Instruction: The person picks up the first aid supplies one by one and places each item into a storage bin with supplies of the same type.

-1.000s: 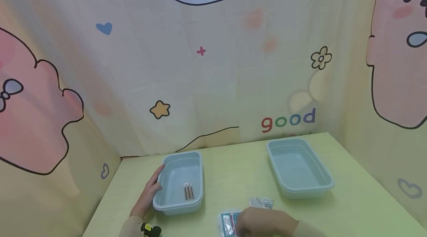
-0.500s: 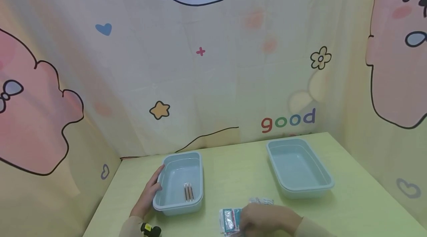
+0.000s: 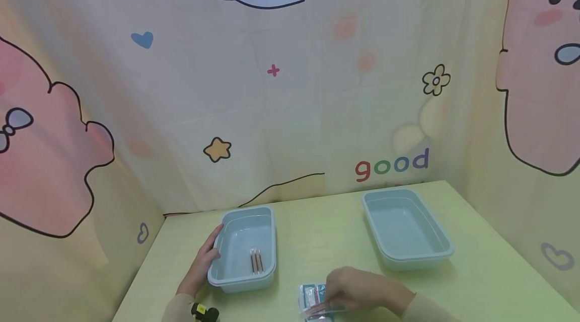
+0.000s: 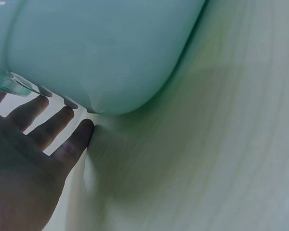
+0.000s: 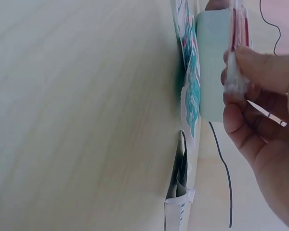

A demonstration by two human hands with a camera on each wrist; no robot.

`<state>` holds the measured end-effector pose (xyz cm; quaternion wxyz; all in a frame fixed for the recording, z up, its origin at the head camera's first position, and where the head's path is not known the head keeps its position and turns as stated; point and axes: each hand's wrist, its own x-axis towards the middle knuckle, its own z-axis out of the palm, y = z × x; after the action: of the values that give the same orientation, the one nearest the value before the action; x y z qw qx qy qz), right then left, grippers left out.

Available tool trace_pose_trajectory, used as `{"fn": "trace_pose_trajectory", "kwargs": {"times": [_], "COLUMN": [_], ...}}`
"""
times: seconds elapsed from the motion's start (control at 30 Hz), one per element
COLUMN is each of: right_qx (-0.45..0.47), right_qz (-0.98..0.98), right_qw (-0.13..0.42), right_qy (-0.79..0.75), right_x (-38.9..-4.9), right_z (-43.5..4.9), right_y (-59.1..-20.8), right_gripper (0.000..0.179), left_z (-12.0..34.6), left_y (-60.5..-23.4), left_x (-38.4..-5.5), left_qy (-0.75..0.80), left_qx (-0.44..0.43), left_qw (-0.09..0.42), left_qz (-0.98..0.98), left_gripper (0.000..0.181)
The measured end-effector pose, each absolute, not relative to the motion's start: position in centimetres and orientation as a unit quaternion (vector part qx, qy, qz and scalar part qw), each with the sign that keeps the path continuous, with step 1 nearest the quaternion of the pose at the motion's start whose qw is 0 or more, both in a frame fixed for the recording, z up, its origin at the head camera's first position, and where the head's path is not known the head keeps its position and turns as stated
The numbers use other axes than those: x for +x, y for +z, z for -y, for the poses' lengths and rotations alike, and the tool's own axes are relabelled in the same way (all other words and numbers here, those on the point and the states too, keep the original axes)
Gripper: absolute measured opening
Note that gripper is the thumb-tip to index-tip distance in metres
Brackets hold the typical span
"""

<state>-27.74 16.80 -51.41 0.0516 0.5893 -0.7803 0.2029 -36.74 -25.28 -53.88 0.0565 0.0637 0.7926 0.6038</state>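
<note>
My left hand (image 3: 199, 266) rests against the left side of a pale blue plastic bin (image 3: 270, 226). In the left wrist view its fairly straight fingers touch the bin's outer wall (image 4: 101, 53). Inside that bin lies a small clear packet of brown cotton swabs (image 3: 256, 261). At the front of the table, my right hand (image 3: 358, 287) pinches another clear packet of reddish-brown swabs (image 5: 237, 79) between thumb and fingers. Below it lie flat white-and-turquoise packets (image 3: 310, 293), partly covered by the hand.
A second pale blue bin (image 3: 410, 226) stands at the right of the pale yellow-green table (image 3: 317, 231). In the right wrist view a white packet with a dark gap (image 5: 179, 207) lies beyond the turquoise ones. A printed curtain (image 3: 290, 110) hangs behind and at both sides.
My right hand has risen slightly from the turquoise packets, and the swab packet now shows in its fingers. The left hand and both bins stay where they were.
</note>
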Motion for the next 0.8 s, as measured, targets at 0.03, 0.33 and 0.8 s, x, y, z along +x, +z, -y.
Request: {"fn": "trace_pose_trajectory", "kwargs": {"times": [0.03, 0.33, 0.8], "right_qx": [0.586, 0.536, 0.51], "right_qz": [0.782, 0.804, 0.812], "right_qw": [0.061, 0.103, 0.097], "right_qy": [0.206, 0.237, 0.267], "right_x": [-27.74, -28.32, -28.67], "right_z": [-16.83, -17.44, -17.75], "right_y": [-51.49, -51.79, -50.86], "right_gripper": [0.011, 0.011, 0.009], "left_z": [25.28, 25.23, 25.21], "left_y": [-53.92, -53.84, -53.72], "left_x": [-36.73, -36.62, -36.78], "left_qy": [0.604, 0.602, 0.602], "left_qx": [0.064, 0.06, 0.052], "left_qw": [0.056, 0.056, 0.061], "left_qz": [-0.793, -0.794, -0.795], "left_gripper": [0.077, 0.076, 0.077]}}
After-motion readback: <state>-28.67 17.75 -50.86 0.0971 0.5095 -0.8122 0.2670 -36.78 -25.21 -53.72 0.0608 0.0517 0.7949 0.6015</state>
